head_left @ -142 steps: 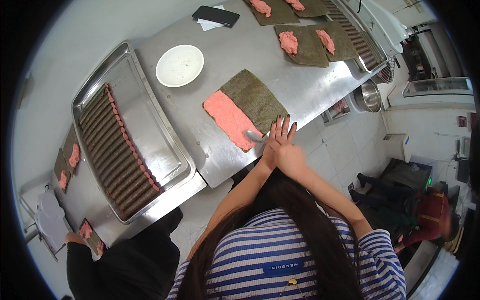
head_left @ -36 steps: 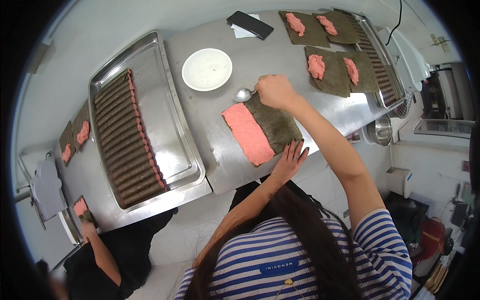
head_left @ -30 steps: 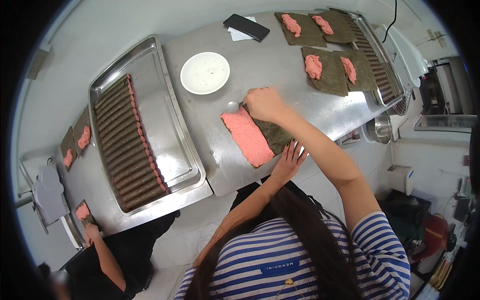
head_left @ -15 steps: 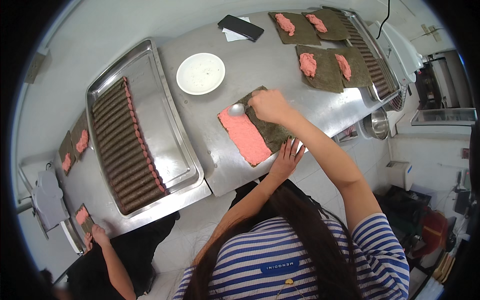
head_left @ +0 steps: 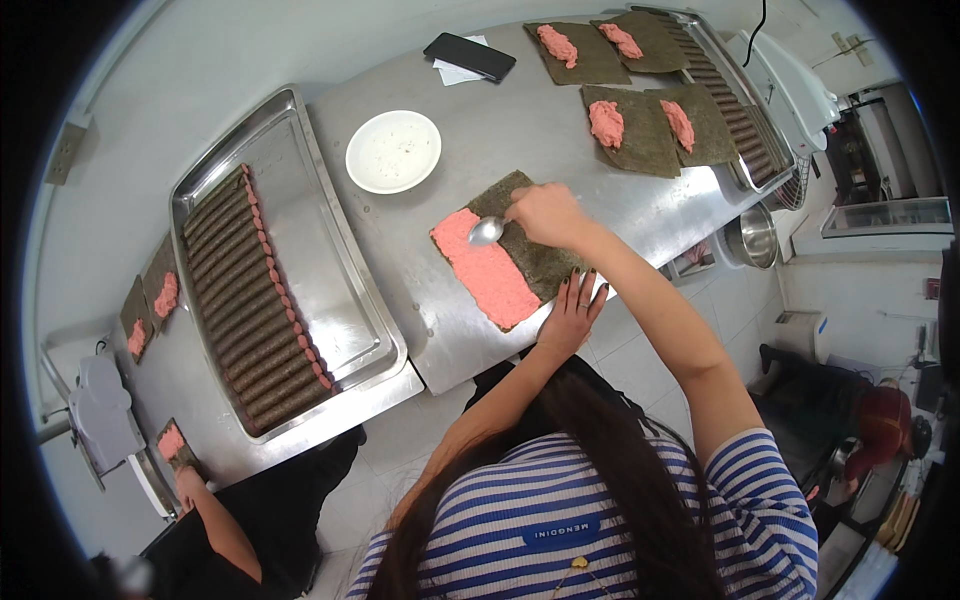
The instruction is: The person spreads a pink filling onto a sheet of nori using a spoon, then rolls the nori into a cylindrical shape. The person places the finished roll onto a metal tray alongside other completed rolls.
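Observation:
A dark green seaweed sheet [head_left: 541, 262] lies on the steel table in front of me, its left half covered with a flattened layer of pink paste [head_left: 487, 281]. My right hand [head_left: 548, 214] is closed round the handle of a metal spoon [head_left: 486, 232]. The spoon's bowl rests at the paste's inner edge, toward its far end. Down at the sheet's near right corner, my left hand [head_left: 571, 313] lies flat with fingers stretched out, touching the sheet. Most of the spoon's handle is hidden by my right fingers.
A metal tray [head_left: 331, 262] of seaweed rolls [head_left: 262, 310] stands left. Beyond the sheet are a white bowl [head_left: 394, 151] and a phone [head_left: 470, 56]. Seaweed sheets with paste lumps [head_left: 605, 123] and another tray [head_left: 757, 165] lie far right. A co-worker's hand [head_left: 190, 487] holds a sheet lower left.
The spoon has moved slightly nearer along the paste, with my right hand following. My left hand stays at the corner. A person in red now shows at the far right.

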`<control>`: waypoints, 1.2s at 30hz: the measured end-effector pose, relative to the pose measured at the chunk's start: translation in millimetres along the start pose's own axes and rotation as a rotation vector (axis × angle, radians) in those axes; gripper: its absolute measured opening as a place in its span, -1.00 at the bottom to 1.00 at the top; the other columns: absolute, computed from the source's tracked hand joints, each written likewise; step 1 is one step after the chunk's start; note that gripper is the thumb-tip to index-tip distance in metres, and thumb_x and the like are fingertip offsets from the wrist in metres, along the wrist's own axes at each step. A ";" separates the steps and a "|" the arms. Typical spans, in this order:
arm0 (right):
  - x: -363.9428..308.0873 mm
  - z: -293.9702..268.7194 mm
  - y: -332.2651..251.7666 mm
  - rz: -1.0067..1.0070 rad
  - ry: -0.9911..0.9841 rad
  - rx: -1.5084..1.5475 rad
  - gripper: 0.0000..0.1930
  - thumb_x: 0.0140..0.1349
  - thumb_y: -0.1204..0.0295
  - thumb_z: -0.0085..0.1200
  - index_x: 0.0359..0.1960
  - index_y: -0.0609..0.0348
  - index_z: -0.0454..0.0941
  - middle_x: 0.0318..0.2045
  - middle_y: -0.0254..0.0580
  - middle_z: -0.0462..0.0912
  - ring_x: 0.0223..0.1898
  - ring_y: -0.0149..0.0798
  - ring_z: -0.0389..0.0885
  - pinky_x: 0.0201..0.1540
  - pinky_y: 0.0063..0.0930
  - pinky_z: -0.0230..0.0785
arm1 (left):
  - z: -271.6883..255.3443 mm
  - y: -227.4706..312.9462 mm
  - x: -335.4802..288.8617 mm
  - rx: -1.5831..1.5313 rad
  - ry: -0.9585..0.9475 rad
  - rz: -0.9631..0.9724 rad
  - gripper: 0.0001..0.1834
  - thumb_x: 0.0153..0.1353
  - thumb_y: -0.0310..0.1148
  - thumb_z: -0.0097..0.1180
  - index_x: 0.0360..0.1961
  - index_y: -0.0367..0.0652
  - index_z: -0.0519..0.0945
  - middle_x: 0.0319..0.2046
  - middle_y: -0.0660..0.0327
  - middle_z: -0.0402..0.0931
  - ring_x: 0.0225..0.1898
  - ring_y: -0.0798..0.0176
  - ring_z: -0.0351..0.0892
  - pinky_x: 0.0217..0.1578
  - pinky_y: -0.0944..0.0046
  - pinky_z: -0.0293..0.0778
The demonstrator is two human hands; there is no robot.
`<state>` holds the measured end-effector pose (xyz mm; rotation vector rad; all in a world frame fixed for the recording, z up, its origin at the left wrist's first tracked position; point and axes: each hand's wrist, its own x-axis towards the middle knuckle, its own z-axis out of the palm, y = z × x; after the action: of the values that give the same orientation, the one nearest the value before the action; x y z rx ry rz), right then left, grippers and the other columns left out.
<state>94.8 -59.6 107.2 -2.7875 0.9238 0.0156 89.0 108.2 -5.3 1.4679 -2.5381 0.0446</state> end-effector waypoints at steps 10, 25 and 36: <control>-2.7 -0.5 2.0 -0.041 -0.018 -0.086 -0.82 -0.03 0.47 0.06 -0.42 -0.06 0.69 -0.43 -0.25 0.59 -0.36 -0.11 0.63 -0.34 -0.21 0.47 | -2.9 -0.5 -0.1 0.022 -0.018 0.012 0.06 -0.09 0.13 0.24 0.36 -0.13 0.07 0.34 -0.18 -0.07 0.29 -0.25 0.04 0.23 -0.09 0.13; 6.4 0.3 24.8 -0.194 -0.018 0.041 -0.87 -0.03 0.41 0.11 -0.46 -0.09 0.71 -0.45 -0.34 0.65 -0.34 -0.12 0.63 -0.33 -0.23 0.45 | -4.4 -0.3 1.4 -0.041 -0.039 0.001 0.02 -0.09 0.11 0.25 0.34 -0.09 0.11 0.33 -0.14 -0.03 0.30 -0.26 0.02 0.24 -0.13 0.08; 52.7 -2.3 39.7 -0.117 0.221 0.049 -0.85 0.01 0.40 0.05 -0.49 -0.07 0.69 -0.48 -0.27 0.62 -0.36 -0.10 0.62 -0.34 -0.20 0.44 | -1.3 2.3 0.5 -0.109 -0.010 -0.012 0.00 -0.10 0.07 0.27 0.34 -0.06 0.12 0.33 -0.11 -0.01 0.31 -0.26 0.01 0.27 -0.14 0.03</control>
<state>113.5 -122.2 98.1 -2.8326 0.7924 -0.3345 87.0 109.1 -3.8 1.4451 -2.4963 -0.1017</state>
